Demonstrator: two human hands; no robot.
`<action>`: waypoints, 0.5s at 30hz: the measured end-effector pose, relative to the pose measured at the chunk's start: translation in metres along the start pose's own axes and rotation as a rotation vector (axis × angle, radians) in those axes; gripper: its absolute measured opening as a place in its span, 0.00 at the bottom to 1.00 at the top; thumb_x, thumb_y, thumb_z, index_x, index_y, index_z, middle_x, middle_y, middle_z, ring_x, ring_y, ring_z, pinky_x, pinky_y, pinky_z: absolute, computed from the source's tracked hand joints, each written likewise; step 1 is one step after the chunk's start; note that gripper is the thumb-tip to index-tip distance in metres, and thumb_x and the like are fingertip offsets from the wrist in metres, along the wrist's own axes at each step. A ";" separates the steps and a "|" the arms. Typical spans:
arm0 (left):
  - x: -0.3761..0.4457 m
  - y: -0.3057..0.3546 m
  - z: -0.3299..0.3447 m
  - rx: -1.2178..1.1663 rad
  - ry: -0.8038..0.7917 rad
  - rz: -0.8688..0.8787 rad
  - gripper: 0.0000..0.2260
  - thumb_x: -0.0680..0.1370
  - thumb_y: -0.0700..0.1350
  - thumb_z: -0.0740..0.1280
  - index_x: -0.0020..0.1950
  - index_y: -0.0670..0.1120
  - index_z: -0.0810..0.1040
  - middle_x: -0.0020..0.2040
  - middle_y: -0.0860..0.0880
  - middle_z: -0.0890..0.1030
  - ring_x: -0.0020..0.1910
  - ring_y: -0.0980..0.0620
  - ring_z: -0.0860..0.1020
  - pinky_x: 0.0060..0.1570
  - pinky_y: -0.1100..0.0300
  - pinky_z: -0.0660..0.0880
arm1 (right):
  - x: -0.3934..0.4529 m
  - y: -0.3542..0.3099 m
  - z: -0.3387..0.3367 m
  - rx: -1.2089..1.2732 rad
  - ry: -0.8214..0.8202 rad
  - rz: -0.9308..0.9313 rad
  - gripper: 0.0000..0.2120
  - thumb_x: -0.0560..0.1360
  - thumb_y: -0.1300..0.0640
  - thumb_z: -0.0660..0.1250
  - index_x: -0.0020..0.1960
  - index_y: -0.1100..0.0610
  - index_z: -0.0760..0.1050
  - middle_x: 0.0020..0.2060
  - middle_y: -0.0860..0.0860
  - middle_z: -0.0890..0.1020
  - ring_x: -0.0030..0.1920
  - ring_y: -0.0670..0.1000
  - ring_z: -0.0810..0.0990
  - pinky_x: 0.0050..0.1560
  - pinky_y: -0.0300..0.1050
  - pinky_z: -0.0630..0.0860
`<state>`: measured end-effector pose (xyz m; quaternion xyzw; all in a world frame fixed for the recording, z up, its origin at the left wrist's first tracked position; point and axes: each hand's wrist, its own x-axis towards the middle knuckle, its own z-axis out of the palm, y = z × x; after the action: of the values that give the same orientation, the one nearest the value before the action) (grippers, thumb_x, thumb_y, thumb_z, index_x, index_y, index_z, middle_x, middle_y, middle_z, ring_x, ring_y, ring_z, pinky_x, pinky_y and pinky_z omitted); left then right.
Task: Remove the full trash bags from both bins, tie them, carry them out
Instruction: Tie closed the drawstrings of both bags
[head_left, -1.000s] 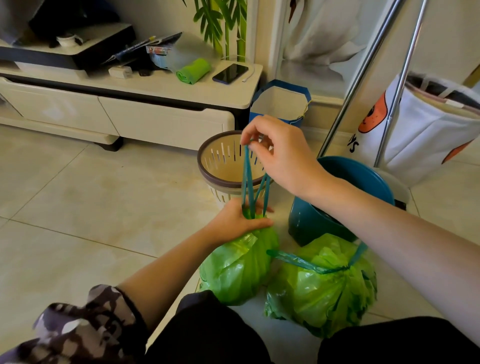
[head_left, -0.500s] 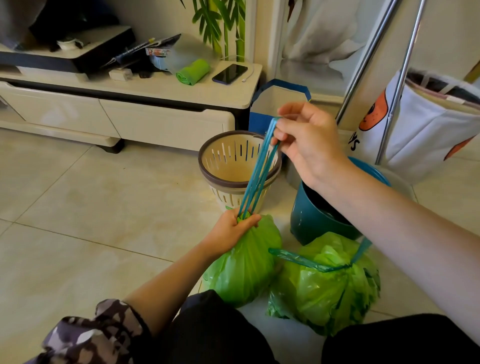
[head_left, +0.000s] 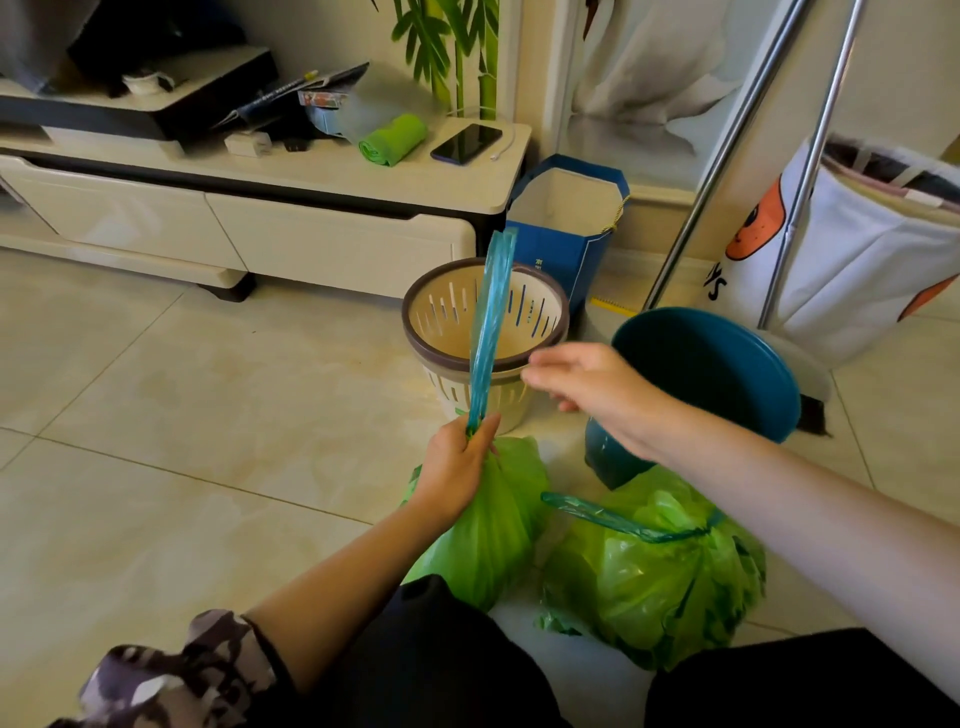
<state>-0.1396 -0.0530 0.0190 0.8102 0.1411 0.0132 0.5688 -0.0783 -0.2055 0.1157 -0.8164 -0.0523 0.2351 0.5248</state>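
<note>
Two full green trash bags lie on the tiled floor in front of my knees. My left hand (head_left: 460, 470) grips the gathered neck of the left bag (head_left: 488, 540), whose blue drawstring (head_left: 491, 322) stands straight up, free at its top. My right hand (head_left: 597, 387) hovers just right of that string, fingers apart, holding nothing. The right bag (head_left: 660, 582) is drawn closed, with its blue drawstring (head_left: 608, 517) lying across its top. Behind them stand a beige slotted bin (head_left: 441, 332) and a tilted teal bin (head_left: 727, 374), both without bags.
A low white TV cabinet (head_left: 311, 228) runs along the back left, carrying a phone (head_left: 466, 143) and a green roll of bags (head_left: 393, 139). A blue paper bag (head_left: 566, 239), two metal poles (head_left: 727, 156) and a white laundry hamper (head_left: 857, 260) crowd the right.
My right hand pulled the left bag's drawstring up and to the right, then let go and dropped lower. The string now stands upright by itself. My left hand kept its grip.
</note>
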 end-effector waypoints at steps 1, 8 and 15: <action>-0.001 0.000 0.001 -0.008 0.010 0.004 0.17 0.80 0.52 0.61 0.38 0.41 0.76 0.27 0.54 0.68 0.26 0.56 0.66 0.31 0.58 0.65 | -0.002 0.004 0.010 -0.045 -0.064 0.028 0.25 0.72 0.50 0.70 0.66 0.57 0.72 0.57 0.50 0.79 0.54 0.47 0.77 0.49 0.39 0.73; -0.007 -0.005 -0.007 0.002 0.016 0.075 0.12 0.81 0.49 0.59 0.57 0.44 0.77 0.43 0.47 0.80 0.40 0.52 0.75 0.42 0.50 0.74 | 0.008 0.011 0.050 -0.131 -0.129 -0.079 0.13 0.71 0.53 0.72 0.54 0.55 0.80 0.44 0.53 0.80 0.44 0.47 0.76 0.48 0.40 0.73; -0.007 -0.001 -0.021 0.122 -0.262 0.062 0.11 0.81 0.51 0.60 0.59 0.48 0.74 0.48 0.48 0.80 0.44 0.55 0.76 0.42 0.67 0.72 | 0.007 0.016 0.046 -0.075 -0.113 -0.066 0.07 0.74 0.61 0.69 0.52 0.57 0.80 0.44 0.51 0.82 0.44 0.46 0.78 0.47 0.36 0.74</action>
<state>-0.1508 -0.0350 0.0263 0.8419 0.0411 -0.0839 0.5314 -0.0944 -0.1722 0.0837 -0.8188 -0.1177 0.2612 0.4975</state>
